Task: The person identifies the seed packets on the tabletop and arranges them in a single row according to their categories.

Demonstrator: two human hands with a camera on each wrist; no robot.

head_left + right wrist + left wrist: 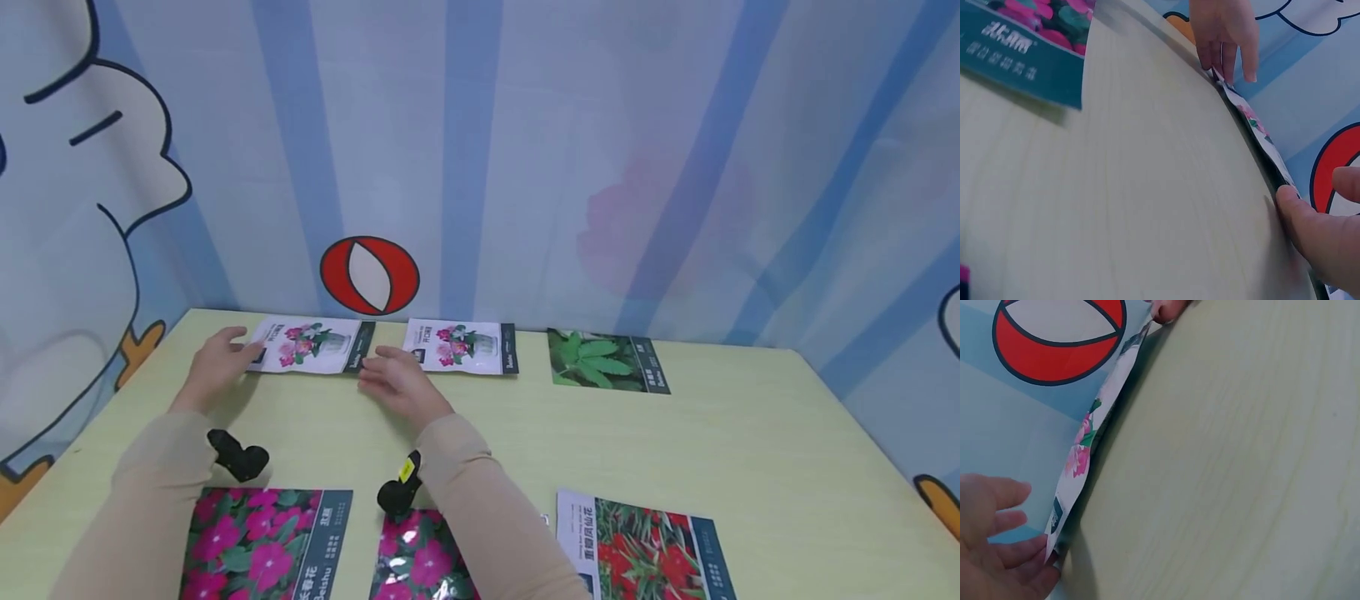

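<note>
Near the back left of the table, a white seed packet (311, 344) with pink flowers and a dark end strip lies between my two hands. My left hand (220, 362) pinches its left end; the packet corner sits between the fingers in the left wrist view. At the dark strip on the other end, my right hand (401, 385) holds the edge, with one fingertip against it in the right wrist view. In both wrist views the packet is seen nearly edge-on, with a dark shadow beneath. A matching white seed packet (457, 346) lies just right of it.
A green-leaf packet (600, 361) lies at the back right. Along the front are two magenta-flower packets (255, 546) (420, 558), one partly under my right sleeve, and a red-flower packet (645, 550). A printed curtain (525, 167) hangs behind the table.
</note>
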